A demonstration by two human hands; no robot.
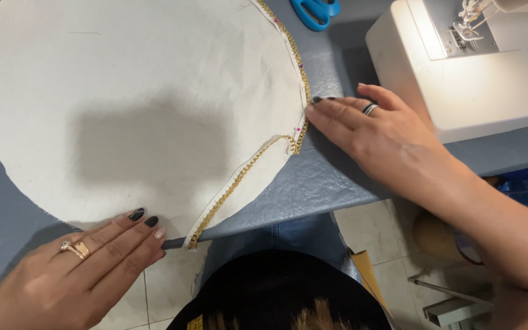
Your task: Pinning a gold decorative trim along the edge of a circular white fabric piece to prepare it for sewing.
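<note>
A large round piece of cream fabric [135, 104] lies flat on a blue-grey table [319, 177]. Gold beaded trim [239, 174] runs along its right edge, fastened with pink-headed pins, and a loose length crosses the fabric down to the table's front edge. My left hand [87, 263], with dark nails and a gold ring, presses flat on the fabric's lower edge beside the trim's end. My right hand [374, 134], wearing a silver ring, rests on the table with its fingertips touching the fabric's right edge at the trim.
A white sewing machine [478, 67] stands at the back right. Blue-handled scissors [315, 12] lie at the top beside the fabric. Below the table's edge are tiled floor, a brown cardboard tube [435, 235], and a dark-haired head [282, 293].
</note>
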